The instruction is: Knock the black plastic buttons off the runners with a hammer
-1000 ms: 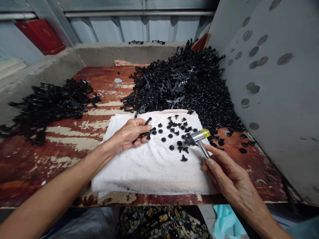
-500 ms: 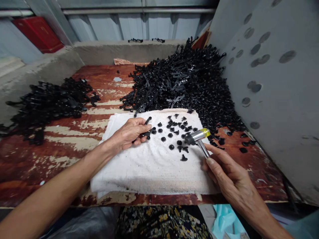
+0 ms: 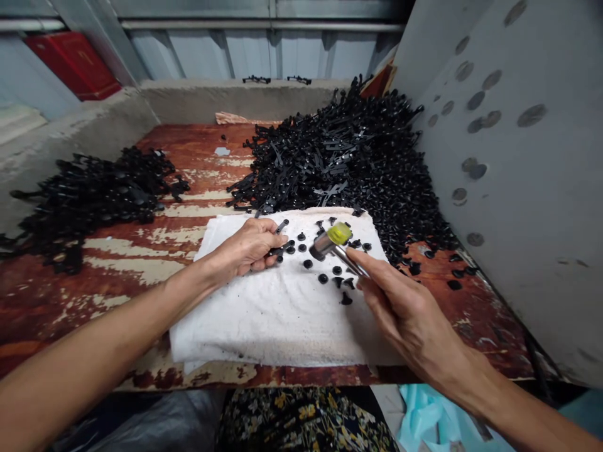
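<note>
My left hand [image 3: 252, 248] is closed around a thin black plastic arm [image 3: 282, 225], whose round end pokes out above the fingers. Most of that part is hidden by the hand. In my right hand [image 3: 400, 295] is a small mallet [image 3: 333, 242] with a metal head, one black face and one yellow face. The mallet head hangs over the white cloth [image 3: 264, 326], to the right of my left hand. Several small black round caps with stems [image 3: 323, 278] lie scattered on the cloth between the hands, some partly covered by the mallet.
A large heap of black plastic parts [image 3: 325, 150] rises behind the cloth to the right, against a grey panel [image 3: 509, 188]. Another pile [image 3: 103, 194] sits at the left. A red box [image 3: 75, 66] rests on the concrete ledge [image 3: 235, 103] beyond the worn wooden tabletop [image 3: 141, 245].
My right hand has moved left and slightly up with the mallet, bringing its head over the scattered caps towards my left hand. My left hand stays nearly in place with the black part.
</note>
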Motion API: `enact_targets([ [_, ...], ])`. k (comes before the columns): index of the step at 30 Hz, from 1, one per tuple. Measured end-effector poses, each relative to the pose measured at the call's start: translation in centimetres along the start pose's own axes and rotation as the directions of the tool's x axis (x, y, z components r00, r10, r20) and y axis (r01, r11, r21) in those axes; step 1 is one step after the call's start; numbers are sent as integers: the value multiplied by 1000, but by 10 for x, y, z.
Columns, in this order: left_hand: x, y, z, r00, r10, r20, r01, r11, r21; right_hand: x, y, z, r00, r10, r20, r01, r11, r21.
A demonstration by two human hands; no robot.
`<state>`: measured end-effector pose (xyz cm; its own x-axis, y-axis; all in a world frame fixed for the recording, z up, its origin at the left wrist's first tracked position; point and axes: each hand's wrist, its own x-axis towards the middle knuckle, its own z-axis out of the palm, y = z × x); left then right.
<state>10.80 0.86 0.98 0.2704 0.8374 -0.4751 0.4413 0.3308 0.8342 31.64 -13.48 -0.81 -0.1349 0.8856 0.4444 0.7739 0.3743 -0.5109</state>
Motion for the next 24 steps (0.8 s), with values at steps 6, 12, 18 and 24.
enact_targets([
  [6, -2, -1, 2, 1000, 4, 26, -2, 999, -50, 38, 2, 20, 983, -41, 180, 89, 960, -266],
  [12, -5, 0, 1, 998, -3, 69, 12, 991, -130, 40, 1, 24, 970, -80, 228, 162, 917, -366],
  [18, -9, 1, -2, 994, -32, 105, 52, 979, -199, 39, 1, 24, 970, -83, 226, 162, 920, -356],
  [24, -9, 4, 0, 999, -8, 43, 12, 995, -101, 40, 1, 23, 969, -48, 243, 131, 931, -340],
])
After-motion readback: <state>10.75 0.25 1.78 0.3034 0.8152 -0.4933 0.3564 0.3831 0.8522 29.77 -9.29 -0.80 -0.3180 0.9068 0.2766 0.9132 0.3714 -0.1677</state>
